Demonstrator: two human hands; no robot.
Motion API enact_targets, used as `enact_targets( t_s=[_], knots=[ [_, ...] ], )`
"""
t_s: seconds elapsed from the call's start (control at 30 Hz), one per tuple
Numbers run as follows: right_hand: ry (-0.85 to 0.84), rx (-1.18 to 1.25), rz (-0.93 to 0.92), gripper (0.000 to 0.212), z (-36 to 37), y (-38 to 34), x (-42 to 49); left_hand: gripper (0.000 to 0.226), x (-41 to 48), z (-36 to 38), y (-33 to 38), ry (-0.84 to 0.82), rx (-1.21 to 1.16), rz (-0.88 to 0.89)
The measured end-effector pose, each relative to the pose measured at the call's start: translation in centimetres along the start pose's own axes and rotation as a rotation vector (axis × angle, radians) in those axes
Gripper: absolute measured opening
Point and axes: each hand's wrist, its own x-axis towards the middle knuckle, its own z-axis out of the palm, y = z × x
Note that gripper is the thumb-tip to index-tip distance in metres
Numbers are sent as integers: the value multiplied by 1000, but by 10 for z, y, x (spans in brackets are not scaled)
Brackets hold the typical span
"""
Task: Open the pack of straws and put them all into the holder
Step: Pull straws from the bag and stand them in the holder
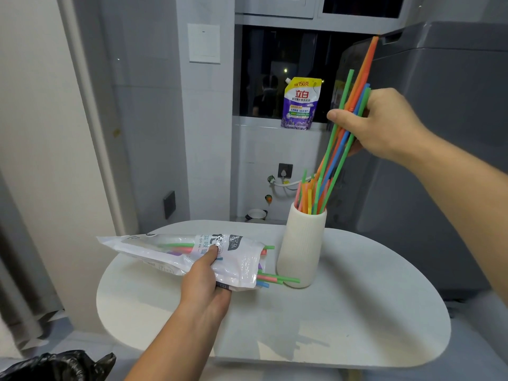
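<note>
Fingers [347, 118] of the right hand [384, 125]: clenched round a bundle of straws [338, 155], thumb across the front. The bundle is thin plastic tubing in green, blue and orange, held tilted, with its lower ends reaching into the mouth of the holder [301, 248].

Left hand [206, 284]: grips the pack [176, 250] from below, thumb pressed on top, low over the counter [357, 298].

Pack: crinkled glossy film, white with printed panels, long and flat, open at its right end. Remaining straws [277, 279], green, pink and blue, poke out of the opening, just beside the holder's base.

Holder: cream vase, matte, vertically ribbed, narrowing slightly toward the top, upright on the counter. Short straws [307, 196] in orange, pink, yellow and green stand inside.

Counter: white, smooth, rounded outline.

Background: purple and yellow detergent pouch [301, 103] on the window ledge; grey appliance [439, 105] at right; black plastic bag [55, 364] at lower left.
</note>
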Motion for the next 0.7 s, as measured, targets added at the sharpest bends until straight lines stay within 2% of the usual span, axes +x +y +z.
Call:
enact_targets(
  t_s=[0.33, 0.5, 0.7],
  knots=[
    [-13, 53, 71, 35, 11, 8, 3, 46, 8, -6, -3, 7, -18, -4],
    [20, 51, 67, 33, 12, 10, 6, 55, 8, -8, -3, 5, -36, 5],
    [105, 85, 37, 32, 5, 5, 10, 44, 8, -8, -3, -26, -38, -13]
  ],
)
